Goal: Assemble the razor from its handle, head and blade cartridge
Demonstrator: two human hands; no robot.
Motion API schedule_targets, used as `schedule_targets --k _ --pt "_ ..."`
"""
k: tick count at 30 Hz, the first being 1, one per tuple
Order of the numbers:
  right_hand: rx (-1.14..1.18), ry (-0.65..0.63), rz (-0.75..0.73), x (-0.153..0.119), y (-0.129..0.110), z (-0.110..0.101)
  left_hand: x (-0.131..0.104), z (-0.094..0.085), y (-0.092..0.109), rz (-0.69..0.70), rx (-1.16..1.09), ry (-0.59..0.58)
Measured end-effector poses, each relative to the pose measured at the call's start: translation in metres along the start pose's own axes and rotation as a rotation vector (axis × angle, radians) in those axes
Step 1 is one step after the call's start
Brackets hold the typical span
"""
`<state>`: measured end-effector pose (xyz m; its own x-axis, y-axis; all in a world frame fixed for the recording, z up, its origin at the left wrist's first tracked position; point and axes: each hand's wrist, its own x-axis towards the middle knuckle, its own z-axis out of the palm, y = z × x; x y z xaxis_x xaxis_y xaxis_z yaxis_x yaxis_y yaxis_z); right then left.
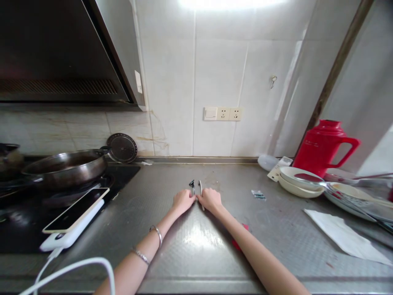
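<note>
Both hands meet near the middle of the steel counter (172,262), their thumbs close together or touching. My left hand (183,200) is closed around a small thin metal item with a black top (192,184), which pokes up past the fingers. In my closed right hand (211,199) is a slim pale stick (200,186); its upper end rises above the fist and its lower end shows beneath the thumb. The two items stand side by side with a narrow gap between them. What they are is too small to tell.
At left, a pan (66,168) sits on the black stove, with a phone (76,209) on a white power bank (72,233) and its cable nearer. Stacked bowls (299,182), a red thermos (321,147) and a paper napkin (345,235) lie at right. A small packet (258,195) rests right of centre.
</note>
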<state>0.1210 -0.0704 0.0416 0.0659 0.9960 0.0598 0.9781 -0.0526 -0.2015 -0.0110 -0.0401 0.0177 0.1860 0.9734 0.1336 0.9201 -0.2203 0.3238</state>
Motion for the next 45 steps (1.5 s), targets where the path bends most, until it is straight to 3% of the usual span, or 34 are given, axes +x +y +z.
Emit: schedule_targets --k 3,11,17,20,23,25,27,30,34,39,45 --pt "-0.007 0.065 -0.020 0.001 0.001 0.003 0.001 0.001 0.000 0.001 0.000 0.006" --pt "0.015 0.076 -0.017 0.004 0.006 0.006 -0.001 -0.002 0.001 -0.008 -0.010 -0.015" --pt "0.109 0.187 0.012 0.009 0.028 -0.018 -0.002 -0.004 0.000 0.016 -0.031 0.002" --pt "0.190 0.280 0.076 0.012 0.065 -0.039 -0.001 -0.005 -0.001 0.015 -0.040 -0.010" --pt "0.256 0.385 0.158 0.012 0.122 -0.051 0.000 -0.006 -0.002 0.008 -0.046 -0.015" --pt "0.303 0.425 0.105 0.011 0.166 -0.052 0.000 -0.006 -0.002 0.024 -0.050 -0.010" --pt "0.343 0.447 -0.047 0.010 0.208 -0.050 0.001 -0.007 -0.002 0.051 -0.052 0.000" --pt "0.407 0.372 -0.222 0.008 0.260 -0.047 0.001 -0.007 -0.003 0.065 -0.055 0.006" --pt "0.376 0.150 -0.188 0.006 0.299 -0.051 0.002 -0.006 -0.004 0.052 -0.055 0.007" --pt "0.330 -0.026 -0.152 0.004 0.308 -0.057 0.003 -0.005 -0.004 0.056 -0.048 0.011" --pt "0.263 -0.072 -0.123 0.007 0.300 -0.056 0.002 -0.007 -0.003 0.051 -0.046 -0.002"
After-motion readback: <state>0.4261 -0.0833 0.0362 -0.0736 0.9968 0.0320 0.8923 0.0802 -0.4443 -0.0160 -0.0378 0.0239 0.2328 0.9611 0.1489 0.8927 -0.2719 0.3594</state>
